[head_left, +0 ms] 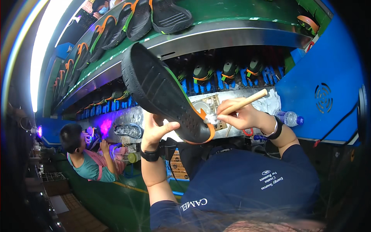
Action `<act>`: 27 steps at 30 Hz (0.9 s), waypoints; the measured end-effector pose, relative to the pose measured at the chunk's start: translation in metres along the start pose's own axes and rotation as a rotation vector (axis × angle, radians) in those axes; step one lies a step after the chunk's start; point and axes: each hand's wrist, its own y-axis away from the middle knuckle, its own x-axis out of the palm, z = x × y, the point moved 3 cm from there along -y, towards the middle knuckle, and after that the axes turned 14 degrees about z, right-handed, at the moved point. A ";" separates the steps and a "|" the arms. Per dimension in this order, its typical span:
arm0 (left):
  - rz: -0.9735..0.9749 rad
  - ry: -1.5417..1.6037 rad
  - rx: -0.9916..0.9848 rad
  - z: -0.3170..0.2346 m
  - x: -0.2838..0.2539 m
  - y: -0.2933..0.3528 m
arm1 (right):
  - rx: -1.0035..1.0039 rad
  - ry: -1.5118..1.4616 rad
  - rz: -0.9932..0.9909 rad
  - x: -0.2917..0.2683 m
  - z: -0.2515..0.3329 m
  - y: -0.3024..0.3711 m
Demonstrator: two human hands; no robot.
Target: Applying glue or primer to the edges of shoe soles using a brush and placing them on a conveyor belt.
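Note:
My left hand [154, 133] supports a large black shoe sole [162, 87] from its left side, near the lower end. The thumb shows, while the other fingers are mostly hidden behind the sole. Orange and green trim runs along the sole's right edge. Closed around a pale wooden-handled tool [247, 101], my right hand [241, 116] is at the sole's lower right. The tool's white, fluffy tip [211, 118] meets the orange trim, or lies just in front of it. Behind the tip, a whitish round dish [201, 105] sits on the worktable.
Several similar soles [172, 17] lie on the green conveyor [232, 11] above a metal ledge. Below it, shoes stand among blue holders [228, 79]. A plastic bottle [289, 118] lies near the blue machine housing [324, 85] at right. Another person [91, 154] works at the left.

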 end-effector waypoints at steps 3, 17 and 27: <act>0.100 -0.049 -0.039 -0.008 0.006 -0.009 | -0.081 0.058 -0.022 -0.009 0.001 -0.012; 0.024 -0.312 0.132 -0.034 0.023 -0.018 | 0.118 -0.098 -0.074 0.001 -0.008 0.010; 0.011 -0.274 0.078 -0.032 0.023 -0.021 | 0.078 -0.119 -0.246 -0.003 -0.024 0.014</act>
